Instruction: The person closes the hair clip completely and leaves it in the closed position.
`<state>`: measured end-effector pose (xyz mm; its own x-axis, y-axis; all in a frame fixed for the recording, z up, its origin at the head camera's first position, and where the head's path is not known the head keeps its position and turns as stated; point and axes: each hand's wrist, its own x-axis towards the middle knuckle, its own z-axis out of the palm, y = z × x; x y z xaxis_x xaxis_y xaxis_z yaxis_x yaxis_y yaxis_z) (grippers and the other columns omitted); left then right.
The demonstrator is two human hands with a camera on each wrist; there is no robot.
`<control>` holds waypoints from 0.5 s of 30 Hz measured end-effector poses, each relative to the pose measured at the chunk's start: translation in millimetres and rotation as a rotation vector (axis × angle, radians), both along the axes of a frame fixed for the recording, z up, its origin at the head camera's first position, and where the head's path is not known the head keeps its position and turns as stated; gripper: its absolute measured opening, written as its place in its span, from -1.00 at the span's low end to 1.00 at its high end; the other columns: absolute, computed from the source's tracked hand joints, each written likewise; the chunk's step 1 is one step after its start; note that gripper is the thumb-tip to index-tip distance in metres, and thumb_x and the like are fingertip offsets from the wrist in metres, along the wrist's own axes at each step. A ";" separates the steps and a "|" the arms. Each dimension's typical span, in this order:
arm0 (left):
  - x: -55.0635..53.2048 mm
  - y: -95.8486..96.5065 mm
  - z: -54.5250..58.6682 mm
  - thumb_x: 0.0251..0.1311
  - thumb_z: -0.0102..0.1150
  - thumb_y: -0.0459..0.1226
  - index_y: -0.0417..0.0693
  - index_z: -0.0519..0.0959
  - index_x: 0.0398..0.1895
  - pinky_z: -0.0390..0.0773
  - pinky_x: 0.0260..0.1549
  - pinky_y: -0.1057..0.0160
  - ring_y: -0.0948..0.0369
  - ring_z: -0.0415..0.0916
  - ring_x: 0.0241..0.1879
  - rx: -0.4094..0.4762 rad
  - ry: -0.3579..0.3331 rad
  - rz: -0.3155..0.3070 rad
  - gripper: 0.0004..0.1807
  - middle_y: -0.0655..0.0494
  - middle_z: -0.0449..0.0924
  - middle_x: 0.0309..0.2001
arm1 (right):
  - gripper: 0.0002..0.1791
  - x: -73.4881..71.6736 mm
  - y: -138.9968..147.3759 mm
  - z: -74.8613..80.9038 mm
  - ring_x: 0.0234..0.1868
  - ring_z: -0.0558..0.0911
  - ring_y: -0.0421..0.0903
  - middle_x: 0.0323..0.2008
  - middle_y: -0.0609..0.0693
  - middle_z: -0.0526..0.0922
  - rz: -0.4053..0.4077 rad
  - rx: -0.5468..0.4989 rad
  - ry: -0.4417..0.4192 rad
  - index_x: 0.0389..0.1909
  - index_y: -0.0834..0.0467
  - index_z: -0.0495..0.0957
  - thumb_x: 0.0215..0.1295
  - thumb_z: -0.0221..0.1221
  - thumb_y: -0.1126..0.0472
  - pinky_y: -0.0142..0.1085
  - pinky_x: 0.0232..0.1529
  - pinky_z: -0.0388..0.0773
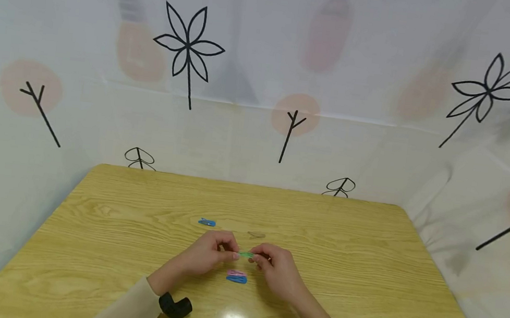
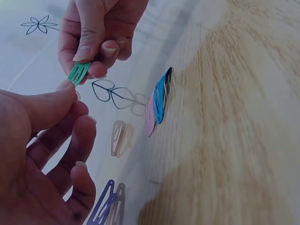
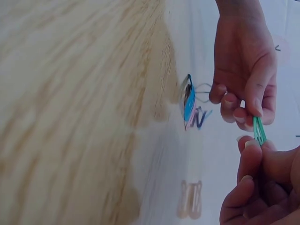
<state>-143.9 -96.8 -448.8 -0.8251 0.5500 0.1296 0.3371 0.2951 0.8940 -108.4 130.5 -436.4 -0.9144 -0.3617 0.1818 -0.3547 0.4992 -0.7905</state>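
A green snap hair clip (image 1: 246,255) is stretched between the fingertips of both hands, above the middle of the table. My left hand (image 1: 211,253) pinches one end between thumb and forefinger. At the opposite end, my right hand (image 1: 280,271) grips it the same way. Seen from the left wrist, the slotted metal of the clip (image 2: 78,73) shows between the two thumbs. Just in front of the hands, a pink hair clip (image 1: 237,273) and a blue hair clip (image 1: 236,279) lie side by side on the wood.
Beyond the hands, a beige hair clip (image 1: 256,235) lies on the wooden table (image 1: 350,233). Farther left is another blue hair clip (image 1: 207,222). A white cloth (image 1: 238,141) printed with plants hangs behind the table. Each wrist wears a black camera.
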 end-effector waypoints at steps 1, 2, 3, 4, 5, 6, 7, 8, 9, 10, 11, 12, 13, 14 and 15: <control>-0.4 -0.5 -0.8 0.32 0.27 -0.27 0.09 0.63 -0.37 0.44 -0.32 0.26 0.24 0.48 -0.32 -0.003 0.001 -0.002 -0.91 0.25 0.56 -0.36 | -0.81 -0.6 0.0 -0.2 -0.46 0.51 -0.20 -0.37 -0.03 0.68 0.003 0.004 0.000 -0.20 0.14 0.66 0.42 0.12 0.43 -0.35 -0.50 0.45; -0.7 -0.9 -1.4 0.32 0.27 -0.27 0.10 0.63 -0.37 0.44 -0.32 0.26 0.24 0.48 -0.33 -0.006 0.003 -0.001 -0.91 0.25 0.56 -0.36 | -0.81 -1.0 0.0 -0.4 -0.45 0.51 -0.20 -0.37 -0.03 0.69 0.006 0.004 -0.004 -0.20 0.14 0.66 0.42 0.11 0.43 -0.35 -0.50 0.45; -1.1 -1.2 -2.1 0.32 0.27 -0.27 0.10 0.63 -0.37 0.44 -0.32 0.26 0.24 0.48 -0.33 -0.007 0.003 -0.003 -0.91 0.25 0.56 -0.36 | -0.81 -1.4 0.0 -0.6 -0.45 0.51 -0.19 -0.36 -0.03 0.69 0.010 0.002 -0.011 -0.20 0.15 0.66 0.43 0.11 0.43 -0.35 -0.50 0.44; -1.6 -1.3 -2.6 0.32 0.27 -0.27 0.10 0.63 -0.37 0.45 -0.32 0.25 0.24 0.49 -0.33 -0.007 0.004 -0.005 -0.91 0.25 0.56 -0.37 | -0.81 -1.7 0.0 -0.9 -0.45 0.51 -0.19 -0.37 -0.03 0.69 0.012 0.000 -0.018 -0.20 0.15 0.66 0.43 0.11 0.43 -0.36 -0.50 0.43; -2.0 -1.5 -3.1 0.32 0.27 -0.28 0.09 0.63 -0.37 0.45 -0.31 0.25 0.24 0.49 -0.33 -0.008 0.005 -0.009 -0.91 0.25 0.56 -0.37 | -0.81 -1.9 0.1 -1.1 -0.45 0.51 -0.19 -0.37 -0.03 0.68 0.013 -0.002 -0.025 -0.20 0.15 0.66 0.42 0.11 0.43 -0.36 -0.50 0.43; -2.4 -1.6 -3.6 0.32 0.27 -0.28 0.07 0.63 -0.36 0.46 -0.30 0.25 0.24 0.50 -0.33 -0.006 0.005 -0.012 -0.92 0.25 0.57 -0.37 | -0.81 -2.1 0.1 -1.1 -0.46 0.50 -0.18 -0.37 -0.03 0.68 0.015 -0.005 -0.032 -0.21 0.16 0.66 0.42 0.11 0.44 -0.37 -0.51 0.41; -2.6 -1.7 -3.8 0.32 0.27 -0.28 0.04 0.64 -0.35 0.47 -0.29 0.24 0.24 0.50 -0.32 -0.003 0.000 -0.016 -0.93 0.26 0.57 -0.36 | -0.81 -2.2 0.1 -1.1 -0.46 0.49 -0.19 -0.38 -0.02 0.67 0.017 -0.008 -0.040 -0.22 0.16 0.66 0.42 0.10 0.45 -0.37 -0.51 0.40; -2.8 -1.7 -3.7 0.32 0.27 -0.28 0.01 0.64 -0.35 0.47 -0.29 0.24 0.24 0.51 -0.32 -0.001 -0.003 -0.019 -0.94 0.26 0.58 -0.36 | -0.80 -2.1 0.1 -0.9 -0.47 0.48 -0.19 -0.39 -0.02 0.66 0.019 -0.012 -0.048 -0.22 0.17 0.66 0.42 0.10 0.45 -0.38 -0.52 0.39; -2.9 -1.8 -3.7 0.32 0.27 -0.28 -0.02 0.64 -0.34 0.48 -0.28 0.24 0.24 0.52 -0.31 0.001 -0.008 -0.023 -0.94 0.26 0.58 -0.36 | -0.80 -2.2 0.0 -0.7 -0.48 0.47 -0.20 -0.39 -0.01 0.66 0.020 -0.014 -0.051 -0.23 0.17 0.66 0.42 0.10 0.46 -0.38 -0.52 0.38; -2.9 -1.9 -3.6 0.32 0.26 -0.28 -0.05 0.64 -0.33 0.48 -0.28 0.24 0.24 0.52 -0.31 0.000 -0.011 -0.023 -0.93 0.26 0.59 -0.36 | -0.80 -2.2 -0.1 -0.6 -0.49 0.46 -0.21 -0.39 -0.01 0.66 0.021 -0.016 -0.053 -0.24 0.17 0.66 0.42 0.10 0.46 -0.39 -0.52 0.37; -2.7 -2.1 -3.5 0.33 0.26 -0.28 -0.06 0.64 -0.32 0.48 -0.28 0.24 0.24 0.52 -0.30 -0.001 -0.015 -0.023 -0.93 0.26 0.59 -0.35 | -0.80 -2.3 -0.3 -0.5 -0.49 0.45 -0.21 -0.40 0.00 0.66 0.020 -0.019 -0.055 -0.24 0.17 0.66 0.42 0.09 0.46 -0.39 -0.52 0.36; -2.6 -2.2 -3.2 0.34 0.25 -0.28 -0.06 0.64 -0.32 0.49 -0.28 0.23 0.23 0.52 -0.30 -0.002 -0.016 -0.021 -0.93 0.26 0.59 -0.35 | -0.80 -2.2 -0.4 -0.3 -0.49 0.45 -0.21 -0.40 0.00 0.66 0.020 -0.024 -0.058 -0.24 0.18 0.67 0.42 0.09 0.46 -0.39 -0.53 0.36; -2.5 -2.2 -2.8 0.34 0.25 -0.27 -0.05 0.64 -0.31 0.48 -0.29 0.23 0.22 0.52 -0.30 -0.004 -0.019 -0.017 -0.93 0.26 0.59 -0.35 | -0.80 -2.3 -0.5 -0.5 -0.50 0.44 -0.21 -0.40 0.00 0.66 0.019 -0.025 -0.057 -0.24 0.18 0.67 0.43 0.09 0.45 -0.39 -0.53 0.35; -2.5 -2.1 -2.6 0.35 0.24 -0.27 -0.03 0.64 -0.32 0.48 -0.30 0.23 0.22 0.52 -0.31 -0.008 -0.017 -0.011 -0.93 0.25 0.58 -0.35 | -0.81 -2.3 -0.6 -0.6 -0.50 0.44 -0.21 -0.39 0.00 0.66 0.018 -0.026 -0.056 -0.23 0.19 0.67 0.43 0.09 0.45 -0.40 -0.54 0.34; -2.5 -2.1 -2.6 0.35 0.23 -0.27 0.00 0.63 -0.32 0.48 -0.31 0.23 0.21 0.51 -0.31 -0.011 -0.018 -0.003 -0.93 0.24 0.58 -0.35 | -0.81 -2.4 -0.8 -0.8 -0.51 0.44 -0.20 -0.39 0.00 0.67 0.017 -0.030 -0.057 -0.22 0.19 0.67 0.44 0.09 0.44 -0.40 -0.54 0.34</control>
<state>-146.4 -98.9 -451.4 -0.8256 0.5536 0.1090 0.3221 0.3039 0.8966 -110.8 129.7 -437.2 -0.9173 -0.3724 0.1408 -0.3169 0.4690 -0.8244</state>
